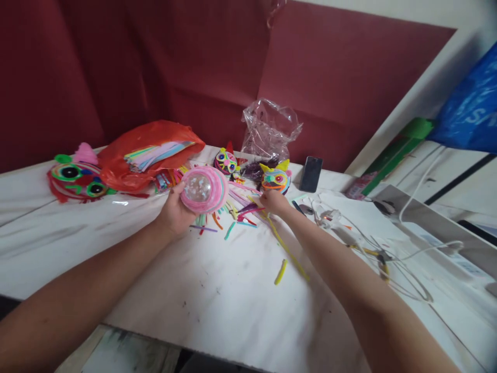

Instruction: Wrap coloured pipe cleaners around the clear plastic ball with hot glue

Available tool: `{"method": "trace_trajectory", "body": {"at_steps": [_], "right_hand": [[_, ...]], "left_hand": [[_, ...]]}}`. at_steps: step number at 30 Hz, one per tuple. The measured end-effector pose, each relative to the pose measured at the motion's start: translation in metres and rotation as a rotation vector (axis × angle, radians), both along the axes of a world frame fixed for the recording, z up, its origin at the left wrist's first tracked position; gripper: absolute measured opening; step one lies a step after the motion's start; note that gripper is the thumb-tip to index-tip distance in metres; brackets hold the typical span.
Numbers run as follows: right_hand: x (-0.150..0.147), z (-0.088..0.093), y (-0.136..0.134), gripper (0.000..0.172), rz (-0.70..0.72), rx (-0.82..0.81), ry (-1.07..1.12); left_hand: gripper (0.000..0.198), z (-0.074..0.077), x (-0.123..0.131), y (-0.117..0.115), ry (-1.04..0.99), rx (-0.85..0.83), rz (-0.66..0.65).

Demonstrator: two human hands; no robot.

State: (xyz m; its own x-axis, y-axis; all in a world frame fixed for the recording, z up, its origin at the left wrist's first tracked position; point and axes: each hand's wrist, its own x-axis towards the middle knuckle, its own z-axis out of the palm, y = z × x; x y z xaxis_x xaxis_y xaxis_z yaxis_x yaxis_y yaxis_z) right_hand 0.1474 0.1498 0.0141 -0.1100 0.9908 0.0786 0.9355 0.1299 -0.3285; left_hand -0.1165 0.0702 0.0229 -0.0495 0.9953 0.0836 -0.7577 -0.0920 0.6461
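My left hand (176, 210) is wrapped round the side of a ball (205, 189) covered in coiled pink pipe cleaners, with a band of blue. A bare, clear round patch shows on its face. My right hand (274, 201) is closed over the right end of a loose pile of coloured pipe cleaners (243, 199); what its fingers pinch, if anything, is hidden. From beside that hand a long yellow pipe cleaner (281, 241) runs toward the front, near a short yellow piece (280, 272). Just behind the hand sits a small animal head with yellow ears (275, 178).
At the left stand a big-eyed red head (75, 178) and a red plastic bag (151, 132) bearing pipe cleaners. Behind are another small head (226, 160), a clear bag (269, 127) and a phone (311, 174). Cables and yellow-handled pliers (382, 261) lie right.
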Motion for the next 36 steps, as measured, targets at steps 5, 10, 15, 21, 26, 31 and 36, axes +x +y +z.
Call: {"method": "trace_trajectory", "body": {"at_steps": [5,10,15,21,26,31,36], "right_hand": [[-0.019,-0.011,0.033,0.024,-0.039,-0.018,0.181],[-0.014,0.017,0.041,0.014,-0.043,0.201,0.585],[-0.009,0.068,0.043,0.010,-0.046,0.420,0.932],[0.000,0.105,0.028,0.015,0.221,0.735,1.459],[0.008,0.110,0.016,0.017,0.326,0.740,1.526],[0.005,0.115,0.010,0.014,0.300,0.721,1.545],[0.005,0.133,-0.011,0.017,0.294,0.886,1.486]], "left_hand": [[0.028,-0.006,-0.006,0.006,0.016,-0.011,0.009],[0.027,-0.008,-0.004,0.009,0.027,0.040,0.024],[0.028,-0.001,-0.007,0.008,-0.001,0.052,0.127],[0.031,0.011,-0.021,0.009,-0.020,0.149,0.183],[0.037,0.017,-0.035,0.011,-0.052,0.237,0.249],[0.035,0.017,-0.044,0.015,-0.056,0.237,0.279],[0.033,0.011,-0.045,0.019,-0.038,0.184,0.316]]}}
